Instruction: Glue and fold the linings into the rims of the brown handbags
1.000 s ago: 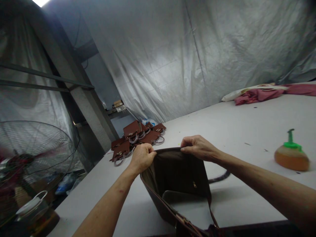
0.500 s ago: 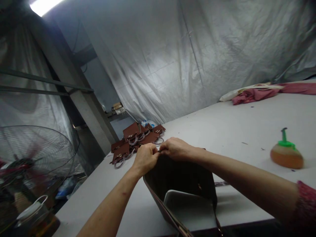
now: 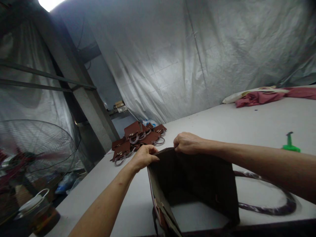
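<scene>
A dark-lined handbag lies on its side with its opening towards me. At the bag's far left corner, my left hand pinches the edge between thumb and fingers. My right hand grips the upper edge a little further right, its fingers curled over the rim. To the right of the bag, a plastic-wrapped handle loops out over the table, partly under my right forearm. A pale surface shows low inside the opening; I cannot tell whether it is a board or the lining.
Several brown handbags are piled on the white table at the far left. A green-topped bottle stands right, mostly behind my arm. Pink cloth lies at the back. A fan and a lidded jar are left.
My hands have moved apart along the bag's edge, the right one going right. The bag has turned and opened wider, and its handle now shows at the right.
</scene>
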The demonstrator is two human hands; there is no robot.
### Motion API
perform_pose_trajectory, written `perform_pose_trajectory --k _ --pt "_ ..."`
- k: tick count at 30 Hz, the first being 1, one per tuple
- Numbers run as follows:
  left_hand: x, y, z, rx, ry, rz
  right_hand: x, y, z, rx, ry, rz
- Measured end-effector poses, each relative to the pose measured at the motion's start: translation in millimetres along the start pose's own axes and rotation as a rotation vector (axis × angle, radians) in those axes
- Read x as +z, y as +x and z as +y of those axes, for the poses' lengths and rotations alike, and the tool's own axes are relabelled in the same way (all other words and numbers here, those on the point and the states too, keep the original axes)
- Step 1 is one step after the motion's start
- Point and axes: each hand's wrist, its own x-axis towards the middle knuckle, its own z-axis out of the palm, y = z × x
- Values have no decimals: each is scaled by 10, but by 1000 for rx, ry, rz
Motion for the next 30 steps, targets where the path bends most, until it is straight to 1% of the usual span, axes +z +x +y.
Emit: perform_pose_trajectory --k 2,4,8,11,16,19,22,24,28,30 --pt "8 12 0 -5 -31 2 -24 -18 1 -4 4 -16" --pt "21 20 18 7 -1 -4 -37 -33 -9 -9 6 -26" --pt "32 42 43 128 238 44 -23 -60 -31 -37 0 -14" --pt "20 47 25 201 296 56 -3 -89 -36 -48 -21 22" --pt "1 -18 -7 248 209 141 -11 -145 -13 -70 -20 37" --pt "18 -49 -14 222 148 115 1 -161 0 -51 -70 49" --pt "57 -38 -19 187 133 97 36 -162 -11 -25 -117 76" --pt "85 -13 -20 178 109 88 57 -161 -35 -69 -69 114" --pt "119 24 -11 179 55 65 92 -148 -97 -226 47 242" --pt "126 24 4 180 40 67 123 -124 -112 -259 41 252"
